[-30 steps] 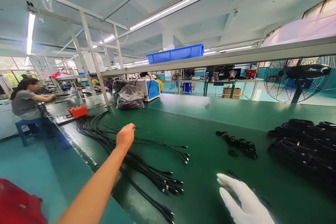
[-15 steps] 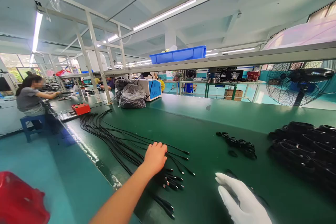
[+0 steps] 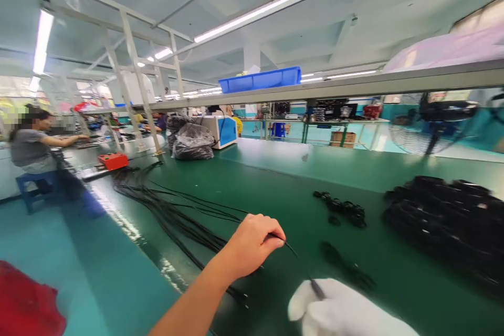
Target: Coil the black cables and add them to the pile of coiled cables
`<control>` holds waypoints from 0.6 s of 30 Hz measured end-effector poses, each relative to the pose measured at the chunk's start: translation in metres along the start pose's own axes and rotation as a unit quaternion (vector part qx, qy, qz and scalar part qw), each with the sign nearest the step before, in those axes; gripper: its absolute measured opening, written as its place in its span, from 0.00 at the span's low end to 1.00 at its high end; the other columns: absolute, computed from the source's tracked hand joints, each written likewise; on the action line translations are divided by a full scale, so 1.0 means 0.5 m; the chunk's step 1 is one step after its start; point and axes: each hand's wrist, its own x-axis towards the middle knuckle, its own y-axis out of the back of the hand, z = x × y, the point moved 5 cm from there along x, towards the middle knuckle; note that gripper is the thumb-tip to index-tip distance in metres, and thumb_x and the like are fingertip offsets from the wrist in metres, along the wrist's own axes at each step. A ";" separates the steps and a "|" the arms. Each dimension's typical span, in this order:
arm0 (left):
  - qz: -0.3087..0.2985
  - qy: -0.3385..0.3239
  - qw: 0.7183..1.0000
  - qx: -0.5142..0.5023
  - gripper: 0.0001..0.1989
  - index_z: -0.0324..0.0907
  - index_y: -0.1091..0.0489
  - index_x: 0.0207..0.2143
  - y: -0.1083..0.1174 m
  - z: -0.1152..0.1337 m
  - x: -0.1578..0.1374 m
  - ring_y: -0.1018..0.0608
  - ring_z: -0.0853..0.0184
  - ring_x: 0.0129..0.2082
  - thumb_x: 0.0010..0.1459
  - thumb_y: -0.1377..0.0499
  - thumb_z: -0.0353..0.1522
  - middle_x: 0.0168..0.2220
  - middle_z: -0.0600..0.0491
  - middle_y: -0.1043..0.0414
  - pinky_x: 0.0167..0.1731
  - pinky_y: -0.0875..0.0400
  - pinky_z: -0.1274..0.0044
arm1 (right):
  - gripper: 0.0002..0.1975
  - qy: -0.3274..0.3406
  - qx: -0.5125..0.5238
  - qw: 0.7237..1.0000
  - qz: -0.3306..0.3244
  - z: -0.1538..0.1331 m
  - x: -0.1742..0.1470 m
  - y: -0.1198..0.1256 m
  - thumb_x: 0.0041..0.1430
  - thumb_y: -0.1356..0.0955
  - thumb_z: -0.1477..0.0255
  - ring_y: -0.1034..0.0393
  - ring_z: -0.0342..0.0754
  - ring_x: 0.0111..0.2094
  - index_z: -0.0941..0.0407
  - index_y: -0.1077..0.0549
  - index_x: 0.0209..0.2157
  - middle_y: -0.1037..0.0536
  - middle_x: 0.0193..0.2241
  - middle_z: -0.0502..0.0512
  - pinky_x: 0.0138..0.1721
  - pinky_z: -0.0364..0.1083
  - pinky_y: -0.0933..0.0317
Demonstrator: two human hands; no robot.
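Observation:
A thin black cable (image 3: 292,250) is pinched between the thumb and fingers of my bare left hand (image 3: 255,244), above the green bench. Its plug end (image 3: 316,290) lies at my white-gloved right hand (image 3: 336,307), whose fingers are curled round it, somewhat blurred. Under and beyond my left hand, a long bundle of black cables (image 3: 169,212) stretches toward the far left, with some plug ends showing below my wrist. Right of my left hand sits a row of small black loops (image 3: 344,211), and a blurred dark clump (image 3: 346,265) lies nearer my right hand.
A large heap of coiled black cables (image 3: 444,226) occupies the bench's right side. Behind are a red box (image 3: 113,161), a plastic-wrapped bag (image 3: 192,143) and a blue-white machine (image 3: 226,132). A shelf holding a blue tray (image 3: 260,80) crosses above. A person (image 3: 33,142) sits far left.
My left hand has moved right from the bundle with a cable in its fingers. My right hand has come left and closed at the cable's plug end. The view has shifted slightly.

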 end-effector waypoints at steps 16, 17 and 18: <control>-0.169 -0.091 0.980 -0.055 0.05 0.43 0.30 0.26 -0.088 0.134 0.091 0.31 0.70 0.34 0.52 0.44 0.27 0.29 0.59 0.30 0.39 0.41 0.78 | 0.23 -0.069 0.121 0.947 -0.289 0.019 0.018 0.040 0.49 0.40 0.68 0.27 0.48 0.21 0.66 0.33 0.44 0.23 0.29 0.65 0.22 0.45 0.36; -0.175 -0.091 0.979 -0.053 0.05 0.43 0.30 0.26 -0.091 0.135 0.097 0.31 0.70 0.33 0.51 0.43 0.27 0.29 0.59 0.30 0.38 0.40 0.78 | 0.21 -0.068 0.116 0.950 -0.283 0.025 0.024 0.042 0.49 0.40 0.68 0.29 0.47 0.19 0.67 0.32 0.42 0.23 0.27 0.64 0.23 0.46 0.36; -0.178 -0.089 0.979 -0.055 0.04 0.44 0.30 0.26 -0.095 0.134 0.101 0.31 0.70 0.33 0.50 0.43 0.27 0.29 0.60 0.30 0.37 0.40 0.79 | 0.20 -0.065 0.111 0.953 -0.275 0.030 0.028 0.043 0.49 0.41 0.68 0.31 0.46 0.16 0.68 0.31 0.40 0.23 0.25 0.63 0.23 0.46 0.36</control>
